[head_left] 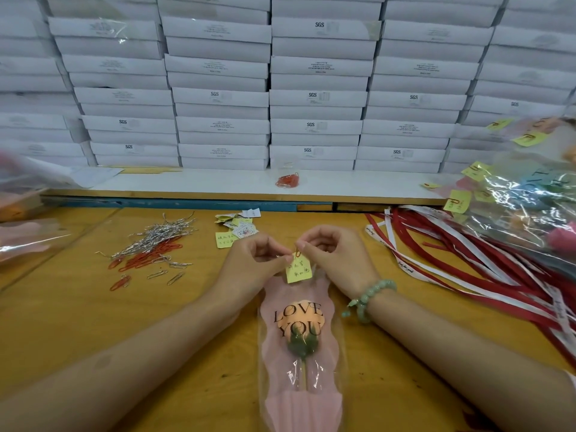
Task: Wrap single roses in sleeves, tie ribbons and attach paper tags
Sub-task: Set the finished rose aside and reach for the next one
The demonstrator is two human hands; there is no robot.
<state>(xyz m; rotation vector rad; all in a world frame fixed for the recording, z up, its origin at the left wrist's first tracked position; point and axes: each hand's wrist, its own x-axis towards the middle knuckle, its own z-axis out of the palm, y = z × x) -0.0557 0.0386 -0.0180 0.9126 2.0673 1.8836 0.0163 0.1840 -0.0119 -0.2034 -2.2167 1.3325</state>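
Note:
A single orange rose (pixel 298 319) lies in a pink and clear sleeve (pixel 299 397) printed "LOVE YOU", bloom end away from me, on the wooden table (pixel 156 325). At the sleeve's far edge sits a yellow paper tag (pixel 299 271) with handwriting, held by a red paper clip (pixel 297 253). My left hand (pixel 255 263) pinches the sleeve edge and tag from the left. My right hand (pixel 335 260), with a green bead bracelet on its wrist, pinches the clip from the right.
Loose red and silver paper clips (pixel 149 251) lie to the left, more tags (pixel 235 227) just beyond my hands. Red and white ribbons (pixel 467 263) spread at the right, under a heap of wrapped, tagged roses (pixel 526 198). Stacked white boxes (pixel 311 98) fill the back.

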